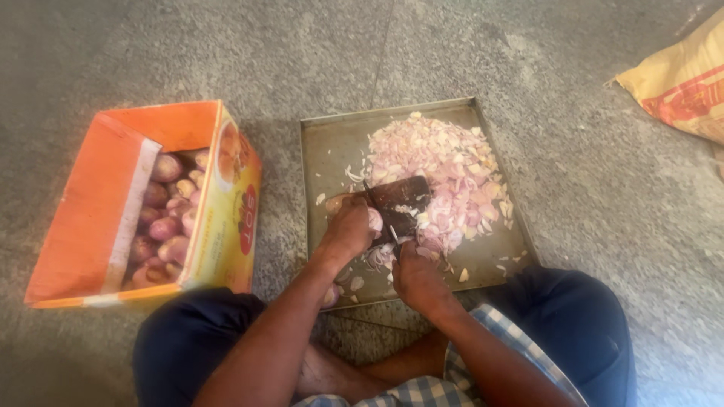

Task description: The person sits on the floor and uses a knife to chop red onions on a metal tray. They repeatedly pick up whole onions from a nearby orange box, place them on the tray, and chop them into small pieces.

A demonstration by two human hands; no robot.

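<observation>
I sit on the floor with a metal tray (332, 143) in front of me. A heap of sliced pink onion (441, 177) covers its right half. On a dark wooden block (403, 192) in the tray, my left hand (348, 226) presses down a peeled onion (375, 220). My right hand (416, 277) grips the handle of a knife (377, 207) whose blade lies across the onion. A few thin slices (378, 258) lie between the two hands.
An orange cardboard box (83, 218) holding several peeled onions (170, 218) stands on the floor left of the tray. A yellow sack (682, 83) lies at the upper right. The floor is grey stone.
</observation>
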